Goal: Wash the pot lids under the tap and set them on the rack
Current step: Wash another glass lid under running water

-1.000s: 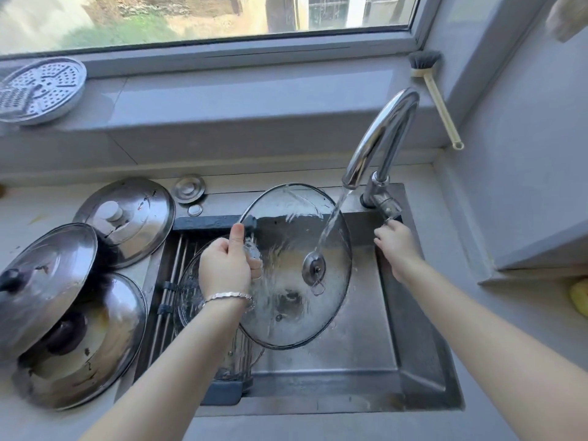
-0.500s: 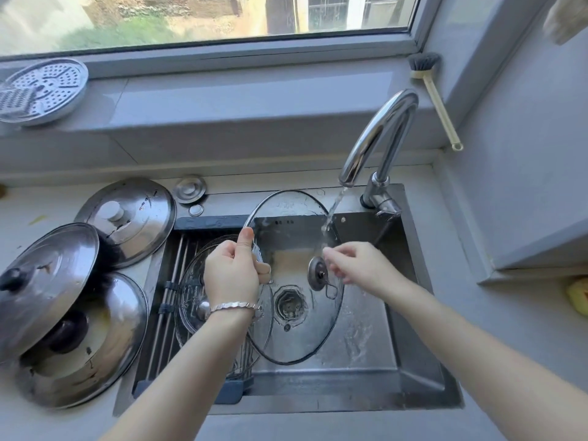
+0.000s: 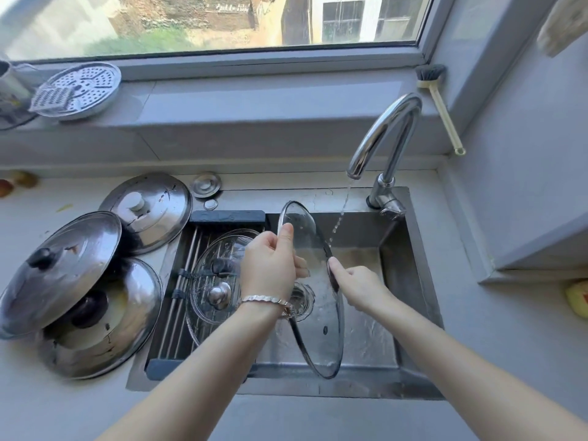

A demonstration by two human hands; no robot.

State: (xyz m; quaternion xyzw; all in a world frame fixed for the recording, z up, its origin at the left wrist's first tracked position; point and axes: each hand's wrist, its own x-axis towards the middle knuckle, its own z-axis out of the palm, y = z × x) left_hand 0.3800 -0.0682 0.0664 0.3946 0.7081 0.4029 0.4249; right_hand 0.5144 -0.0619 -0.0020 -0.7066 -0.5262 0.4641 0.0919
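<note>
A large glass lid [image 3: 321, 342] stands nearly on edge over the sink [image 3: 410, 316]. My left hand [image 3: 270, 265] grips its upper rim, thumb up along the edge. My right hand [image 3: 356, 284] holds the lid's knob on the right face. A thin stream falls from the tap [image 3: 385, 135] just right of the lid's top. Another glass lid [image 3: 216, 281] lies on the roll-up rack [image 3: 181, 291] across the sink's left half. Three steel lids [image 3: 152, 208], [image 3: 57, 268], [image 3: 105, 319] are stacked on the counter to the left.
A small steel sink stopper [image 3: 206, 184] lies behind the rack. A steamer plate [image 3: 81, 90] and a dish brush [image 3: 440, 106] rest on the window ledge. A wall corner juts out at the right, with a yellow sponge [image 3: 576, 299] beside it.
The glass lid has turned from facing me to nearly edge-on. My right hand left the tap handle and came to the lid's knob. The water stream has thinned.
</note>
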